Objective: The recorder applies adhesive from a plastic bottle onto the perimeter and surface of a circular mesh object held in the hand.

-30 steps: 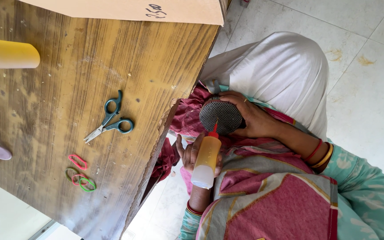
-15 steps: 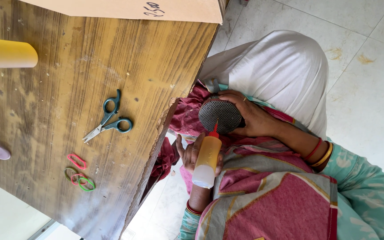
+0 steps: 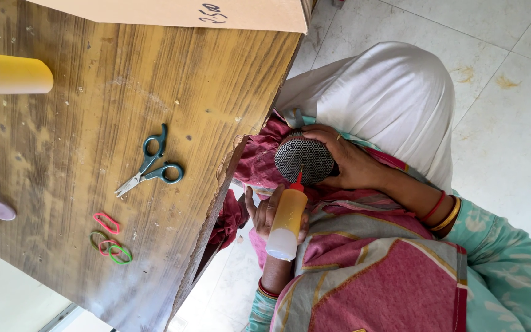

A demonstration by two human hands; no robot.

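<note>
Head cam | left hand [image 3: 264, 212] grips glue bottle [image 3: 286, 225] | right hand [image 3: 345, 161] clasps mesh ball [image 3: 304, 160], far side hidden

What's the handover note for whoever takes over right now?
Left hand: fingers shut on the bottle, red tip against the mesh ball.
Right hand: shut on the mesh ball, held over the lap, off the table.
On the table: scissors and rubber bands, both apart from the hands.
Done: tip placed on the mesh.
Left: cannot tell whether any liquid is out; scissors and bands lie untouched.
</note>
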